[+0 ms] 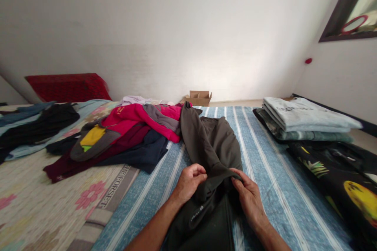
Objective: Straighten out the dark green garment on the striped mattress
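Blue striped bedding point(265, 157) underneath, and the left hand point(188, 182) and right hand point(250, 198) each pinch a fold of the dark olive garment point(212, 141) stretching away from them. Thin grips: the bunched cloth could slip and collapse toward the clothes heap point(123, 133) left.

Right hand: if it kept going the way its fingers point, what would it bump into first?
The right hand points toward the left hand, so probably the dark garment bunched between them, then that hand.
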### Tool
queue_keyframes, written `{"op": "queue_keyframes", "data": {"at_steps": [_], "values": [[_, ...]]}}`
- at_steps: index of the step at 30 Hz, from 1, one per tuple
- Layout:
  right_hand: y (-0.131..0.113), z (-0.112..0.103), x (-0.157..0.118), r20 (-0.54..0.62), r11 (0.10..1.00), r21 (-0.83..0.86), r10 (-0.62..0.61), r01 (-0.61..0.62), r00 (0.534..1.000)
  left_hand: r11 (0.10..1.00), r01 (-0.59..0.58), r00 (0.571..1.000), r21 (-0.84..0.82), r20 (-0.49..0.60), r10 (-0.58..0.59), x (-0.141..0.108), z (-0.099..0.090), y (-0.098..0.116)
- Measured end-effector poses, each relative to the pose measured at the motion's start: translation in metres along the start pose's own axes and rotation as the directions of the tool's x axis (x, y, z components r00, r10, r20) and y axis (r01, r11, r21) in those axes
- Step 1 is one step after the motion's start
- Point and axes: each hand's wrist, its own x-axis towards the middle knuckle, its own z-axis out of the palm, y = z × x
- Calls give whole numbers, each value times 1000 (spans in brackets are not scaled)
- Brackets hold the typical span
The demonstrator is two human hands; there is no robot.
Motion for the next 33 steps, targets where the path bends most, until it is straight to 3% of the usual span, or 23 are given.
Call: {"op": "queue_keyframes", "data": {"at_steps": [33], "values": [[-7,3,2,-7,999,44,-31,31,1000,998,-42,999,43,-6,42,1,0,1]]}}
